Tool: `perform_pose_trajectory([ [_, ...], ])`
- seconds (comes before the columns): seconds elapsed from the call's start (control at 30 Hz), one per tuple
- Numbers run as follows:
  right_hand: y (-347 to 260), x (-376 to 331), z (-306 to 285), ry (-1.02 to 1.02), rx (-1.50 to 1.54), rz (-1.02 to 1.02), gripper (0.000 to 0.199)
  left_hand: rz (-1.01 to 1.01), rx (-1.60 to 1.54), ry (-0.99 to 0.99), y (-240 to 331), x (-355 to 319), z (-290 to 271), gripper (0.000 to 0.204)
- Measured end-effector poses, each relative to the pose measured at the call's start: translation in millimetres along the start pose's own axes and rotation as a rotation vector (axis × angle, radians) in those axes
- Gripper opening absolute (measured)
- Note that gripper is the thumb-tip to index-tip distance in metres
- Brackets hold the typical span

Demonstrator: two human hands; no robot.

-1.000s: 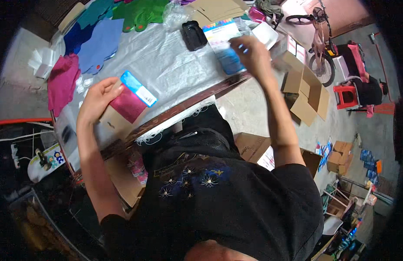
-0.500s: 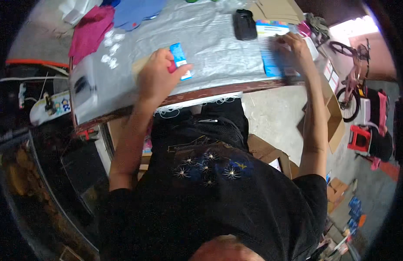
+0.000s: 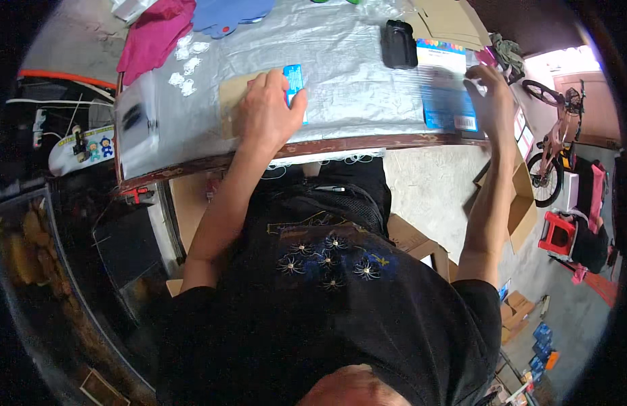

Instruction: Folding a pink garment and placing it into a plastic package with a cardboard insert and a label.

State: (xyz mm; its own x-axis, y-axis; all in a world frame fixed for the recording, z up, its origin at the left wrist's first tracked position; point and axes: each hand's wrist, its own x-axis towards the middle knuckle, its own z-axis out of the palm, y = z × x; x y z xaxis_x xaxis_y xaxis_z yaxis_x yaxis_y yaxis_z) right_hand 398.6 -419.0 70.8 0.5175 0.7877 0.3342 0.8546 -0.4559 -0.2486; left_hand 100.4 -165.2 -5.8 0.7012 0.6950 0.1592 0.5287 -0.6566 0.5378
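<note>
My left hand [image 3: 267,108] is over the near part of the table, its fingers curled and its thumb across a small blue packet [image 3: 294,79]. A bit of pink shows between thumb and fingers; the rest of that item is hidden. Beneath the hand lies a flat tan piece of card [image 3: 232,98]. My right hand [image 3: 493,98] is at the table's right side, thumb and fingers apart in a loose curve, somewhat blurred. Just left of it lies a flat blue-and-white printed package [image 3: 441,111] with a colourful top edge. Nothing shows between the right fingers.
A silvery sheet [image 3: 340,81] covers the table. On it are a black pouch-like case [image 3: 399,44], several white loops [image 3: 186,73], pink cloth [image 3: 154,40], a blue shape [image 3: 229,15], a clear bag [image 3: 134,128] and brown cardboard [image 3: 456,24]. An open carton [image 3: 522,203] stands beside the table.
My right hand has moved off the printed package to its right edge, fingers spreading. My left hand has turned, its thumb closing over the blue packet. The whole view has shifted slightly.
</note>
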Motion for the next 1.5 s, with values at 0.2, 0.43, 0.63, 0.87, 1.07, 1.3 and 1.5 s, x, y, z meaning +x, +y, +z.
perform_pose_trajectory([
  [0.2,-68.2,-11.3,26.9,-0.134,0.45,0.157,0.017,0.071,0.059,0.096,0.9,0.7,2.3,0.036],
  [0.43,-115.5,-23.5,89.2,-0.202,0.637,0.074,0.017,0.099,-0.051,0.104,-4.5,-6.4,3.3,0.028],
  [0.63,-125.3,-24.3,88.9,-0.206,0.585,0.053,0.012,0.207,0.016,0.219,-3.2,-15.2,11.3,0.018],
  [0.87,-131.3,-22.3,107.8,-0.155,0.579,0.043,0.014,0.324,0.076,0.296,1.3,-20.9,12.6,0.016],
  [1.07,-150.0,-4.2,136.3,0.006,0.452,-0.006,0.016,0.358,0.033,0.278,5.7,-18.4,12.7,0.014],
  [1.3,-156.7,1.6,144.5,0.137,0.341,0.03,0.015,0.55,0.029,0.022,-21.9,-8.1,-16.0,0.047],
  [1.5,-192.1,3.4,158.8,0.037,0.237,-0.001,0.029,0.501,0.01,-0.167,-34.0,-6.7,-4.8,0.057],
])
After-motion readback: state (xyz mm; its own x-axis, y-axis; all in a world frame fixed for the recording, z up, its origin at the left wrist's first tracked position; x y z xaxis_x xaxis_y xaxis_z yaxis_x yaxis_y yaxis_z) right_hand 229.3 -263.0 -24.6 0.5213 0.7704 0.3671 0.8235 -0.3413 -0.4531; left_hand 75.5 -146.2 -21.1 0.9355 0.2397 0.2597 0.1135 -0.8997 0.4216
